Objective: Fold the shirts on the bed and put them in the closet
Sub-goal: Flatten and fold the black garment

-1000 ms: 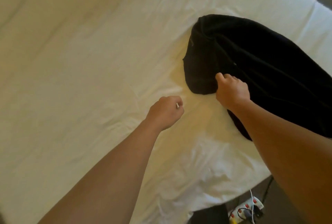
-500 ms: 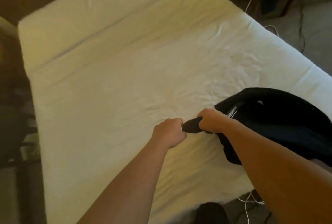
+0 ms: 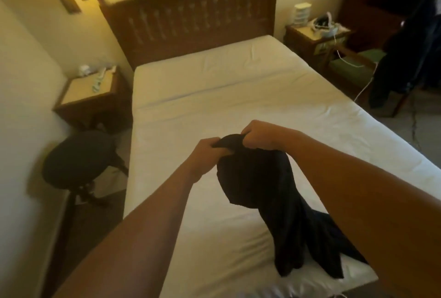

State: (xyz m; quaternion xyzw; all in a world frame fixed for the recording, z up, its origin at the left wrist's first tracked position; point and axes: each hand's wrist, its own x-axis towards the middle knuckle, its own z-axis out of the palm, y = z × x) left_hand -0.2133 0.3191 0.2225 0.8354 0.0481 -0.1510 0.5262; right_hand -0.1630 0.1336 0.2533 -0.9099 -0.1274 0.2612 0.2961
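Left hand (image 3: 208, 152) and right hand (image 3: 256, 134) both closed in fists on the top edge of one black shirt (image 3: 260, 192), gripping points close together, a short span of bunched cloth between them. Shirt hangs from the hands over the near end of the bed (image 3: 214, 111); its lower end trails onto the white sheet near the foot corner. Which edge is held (collar, hem, shoulder) cannot be told: fabric too dark and crumpled. No closet identified in view; dark garments (image 3: 405, 54) hang at far right, beside a nightstand (image 3: 317, 37). Judged step: raising the shirt to shake it open before laying it flat. Risks: with the grips this close, the cloth probably will not spread and may land twisted, giving an uneven fold; if the hands hold a mid-seam, not matching corners, the sleeves could tangle underneath; the trailing end lies close to the mattress edge and could slide off to the floor.
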